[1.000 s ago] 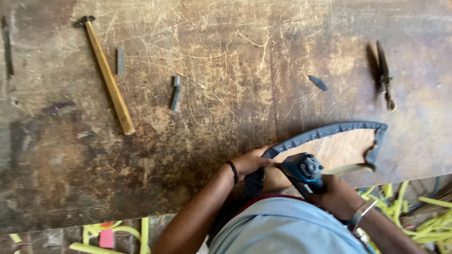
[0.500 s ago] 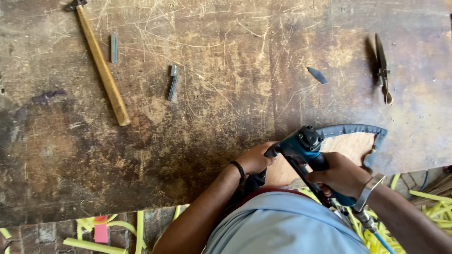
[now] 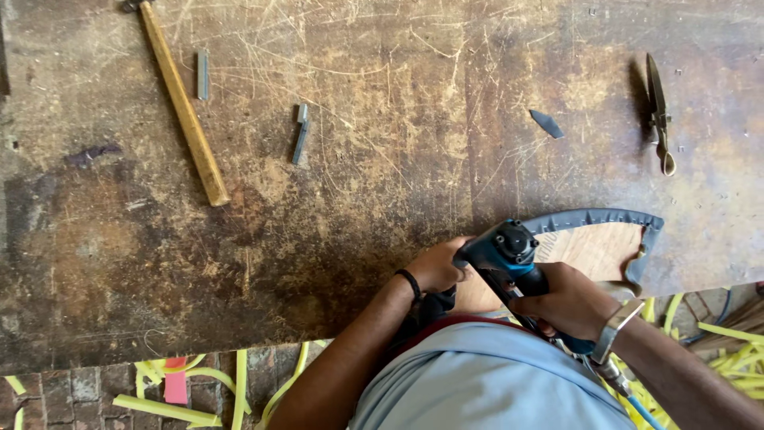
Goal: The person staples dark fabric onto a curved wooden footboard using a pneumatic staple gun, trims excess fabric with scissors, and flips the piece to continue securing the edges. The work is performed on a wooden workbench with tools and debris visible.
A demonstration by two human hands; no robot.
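Note:
My right hand (image 3: 569,302) grips a blue and black pneumatic stapler (image 3: 509,253), its nose set against the near edge of a curved wooden panel (image 3: 593,248). A grey fabric strip (image 3: 605,217) is wrapped along the panel's far edge. My left hand (image 3: 436,265) presses on the panel's left end, right beside the tool's head. A black band circles my left wrist, a metal watch the right. The panel lies at the near edge of a worn wooden workbench (image 3: 358,207).
A wooden-handled hammer (image 3: 185,107) lies at the far left, with two small metal bars (image 3: 300,134) to its right. A grey fabric scrap (image 3: 547,123) and shears (image 3: 657,115) lie at the far right. Yellow offcuts (image 3: 183,394) litter the brick floor.
My right hand has brought the stapler up from the bench edge onto the panel and shifted it left toward my left hand. The view has drifted slightly.

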